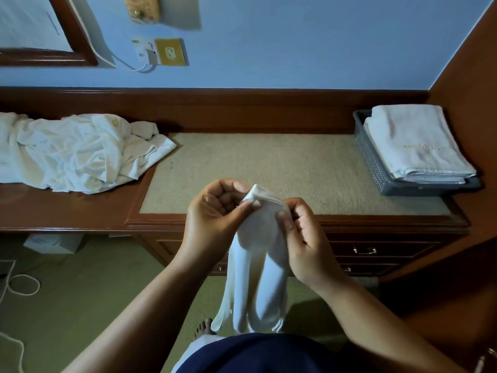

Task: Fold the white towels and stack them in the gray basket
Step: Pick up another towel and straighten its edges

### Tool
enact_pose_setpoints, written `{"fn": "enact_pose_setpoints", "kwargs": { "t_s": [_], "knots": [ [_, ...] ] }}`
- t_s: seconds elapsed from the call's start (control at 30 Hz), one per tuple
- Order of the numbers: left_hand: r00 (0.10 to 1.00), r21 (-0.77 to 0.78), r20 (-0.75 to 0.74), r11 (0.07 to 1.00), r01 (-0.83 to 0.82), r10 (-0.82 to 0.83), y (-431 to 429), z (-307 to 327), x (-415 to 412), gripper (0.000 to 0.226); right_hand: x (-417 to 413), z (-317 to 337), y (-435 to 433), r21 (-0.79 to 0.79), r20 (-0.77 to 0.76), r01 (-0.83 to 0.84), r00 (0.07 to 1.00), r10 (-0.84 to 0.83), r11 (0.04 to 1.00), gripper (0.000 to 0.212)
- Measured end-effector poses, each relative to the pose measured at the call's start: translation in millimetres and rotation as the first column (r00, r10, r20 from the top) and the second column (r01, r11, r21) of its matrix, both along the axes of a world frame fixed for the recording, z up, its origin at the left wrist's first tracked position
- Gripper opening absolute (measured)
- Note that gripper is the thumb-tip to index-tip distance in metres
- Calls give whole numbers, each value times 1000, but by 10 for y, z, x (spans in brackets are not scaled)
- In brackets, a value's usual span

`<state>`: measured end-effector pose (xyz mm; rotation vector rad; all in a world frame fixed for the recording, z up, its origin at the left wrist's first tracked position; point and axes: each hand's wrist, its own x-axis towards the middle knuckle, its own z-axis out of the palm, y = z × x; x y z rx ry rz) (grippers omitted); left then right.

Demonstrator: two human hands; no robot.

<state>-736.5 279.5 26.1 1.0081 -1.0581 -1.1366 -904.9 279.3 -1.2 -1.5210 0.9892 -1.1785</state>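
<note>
Before the desk's near edge, the towel hangs straight down, long axis vertical. The left hand pinches its top corner and the right hand pinches the edge just beside. The basket, holding folded towels, sits well off to the right, nearer the right hand, with only the mat between; the unfolded pile lies far left.

Soft matt white cloth towel; gray perforated plastic basket at far right; glossy reddish wood worktop with rough woven beige inlay; crumpled cloth pile far left.
</note>
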Motion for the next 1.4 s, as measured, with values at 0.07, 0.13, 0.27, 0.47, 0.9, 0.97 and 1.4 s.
{"fn": "enact_pose_setpoints", "kwargs": {
  "t_s": [0.07,0.13,0.27,0.47,0.9,0.97,1.4],
  "knots": [
    [995,93,6,990,102,-103,-7,-187,-1,28,-30,32,2,-21,19,29,999,-28,999,21],
    [957,190,201,967,172,-209,20,-361,-4,41,-81,108,-6,-9,59,49,997,-49,999,16],
    [960,171,253,983,74,-116,31,-384,-57,23,-251,188,-87,-130,-19,109,993,-113,985,11],
    [893,-40,445,995,88,-61,29,-61,-147,12,-489,306,-144,-431,-182,157,949,-256,888,26],
    [727,-260,684,952,165,60,35,109,-103,15,-548,295,-27,-299,-138,89,981,-136,950,13],
    [712,-276,697,947,163,80,29,126,-78,15,-533,284,-42,-345,-167,64,978,-129,937,16],
    [634,-355,755,918,178,169,11,188,82,14,-372,309,-101,-244,-271,-91,962,22,966,25]
  ]
}}
